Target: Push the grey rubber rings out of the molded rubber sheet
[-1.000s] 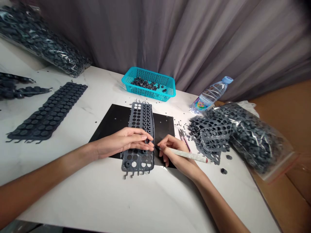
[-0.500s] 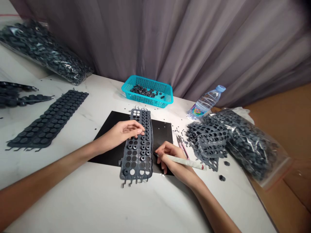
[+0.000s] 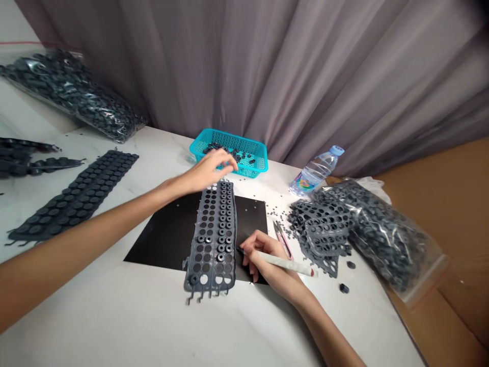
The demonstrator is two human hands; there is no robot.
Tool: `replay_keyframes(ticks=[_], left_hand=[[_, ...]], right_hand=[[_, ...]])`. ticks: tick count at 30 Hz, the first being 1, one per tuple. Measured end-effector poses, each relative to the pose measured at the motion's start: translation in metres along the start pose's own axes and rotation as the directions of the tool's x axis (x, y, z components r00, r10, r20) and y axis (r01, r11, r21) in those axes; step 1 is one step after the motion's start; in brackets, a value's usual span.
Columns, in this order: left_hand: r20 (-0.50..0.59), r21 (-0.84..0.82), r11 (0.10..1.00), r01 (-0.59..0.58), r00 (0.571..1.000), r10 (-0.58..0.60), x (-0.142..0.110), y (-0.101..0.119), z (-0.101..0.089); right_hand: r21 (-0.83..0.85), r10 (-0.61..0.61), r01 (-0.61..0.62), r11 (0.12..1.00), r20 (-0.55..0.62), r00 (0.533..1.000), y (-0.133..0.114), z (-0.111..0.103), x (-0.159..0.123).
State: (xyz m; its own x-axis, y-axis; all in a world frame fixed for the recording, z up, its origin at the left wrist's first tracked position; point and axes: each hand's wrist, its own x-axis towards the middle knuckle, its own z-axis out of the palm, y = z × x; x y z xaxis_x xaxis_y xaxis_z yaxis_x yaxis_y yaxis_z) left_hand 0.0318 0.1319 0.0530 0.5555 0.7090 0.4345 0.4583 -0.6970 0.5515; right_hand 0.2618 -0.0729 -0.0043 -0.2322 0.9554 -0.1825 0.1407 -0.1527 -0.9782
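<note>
My left hand (image 3: 214, 168) is over the near side of the turquoise basket (image 3: 259, 168), its fingers bent and apart; I see nothing in them. Inside the basket lie many small black rubber pieces (image 3: 244, 155). My right hand (image 3: 269, 257) is closed around a pale pen-like tool (image 3: 286, 263) with a dark tip, which points at the right edge of a black rubber strip (image 3: 211, 244). Ring-shaped pieces (image 3: 221, 224) stand in rows along the strip's right half, and open holes show at both ends. The strip lies across a black mat (image 3: 160, 234).
Pink-handled snips (image 3: 283, 240) lie right of the mat, beside perforated rubber sheets (image 3: 324, 234) and tiny scattered discs. A water bottle (image 3: 315, 173) stands behind. Filled plastic bags sit at right (image 3: 393, 244) and far left (image 3: 72, 92). Another rubber strip (image 3: 80, 196) lies left.
My left hand has left the strip and moved up to the basket, its fingers loosening from a pinch. My right hand keeps its hold on the tool beside the strip.
</note>
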Motion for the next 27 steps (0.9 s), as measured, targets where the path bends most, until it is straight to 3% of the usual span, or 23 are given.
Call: replay_keyframes(ticks=[2,5,8,15,22,27], left_hand=[[0.157,-0.107,0.994,-0.028,0.987,0.045,-0.045,0.031,0.004],[0.392,-0.167,0.986,0.019,0.919,0.048,-0.103,0.068,0.006],[0.47,-0.157,0.985,0.073,0.883,0.009,-0.133,0.078,0.008],[0.488,-0.205,0.976,0.076,0.872,0.034,-0.138,0.063,0.012],[0.468,-0.155,0.988,0.0,0.881,0.074,-0.14,0.068,0.013],[0.473,-0.154,0.988,0.025,0.88,0.052,-0.141,0.067,0.014]], right_hand=[[0.002,-0.025,0.025,1.0,0.028,0.999,0.0,0.002,-0.002],[0.015,-0.04,0.039,0.999,0.078,0.996,-0.001,0.007,-0.006],[0.016,-0.028,0.027,1.0,0.074,0.997,-0.005,0.014,-0.008],[0.042,-0.04,0.039,0.998,0.026,0.999,-0.007,0.023,-0.009],[0.046,-0.024,0.021,0.999,0.052,0.998,-0.002,0.025,-0.008],[0.016,-0.017,0.016,1.0,0.056,0.998,-0.003,0.024,-0.008]])
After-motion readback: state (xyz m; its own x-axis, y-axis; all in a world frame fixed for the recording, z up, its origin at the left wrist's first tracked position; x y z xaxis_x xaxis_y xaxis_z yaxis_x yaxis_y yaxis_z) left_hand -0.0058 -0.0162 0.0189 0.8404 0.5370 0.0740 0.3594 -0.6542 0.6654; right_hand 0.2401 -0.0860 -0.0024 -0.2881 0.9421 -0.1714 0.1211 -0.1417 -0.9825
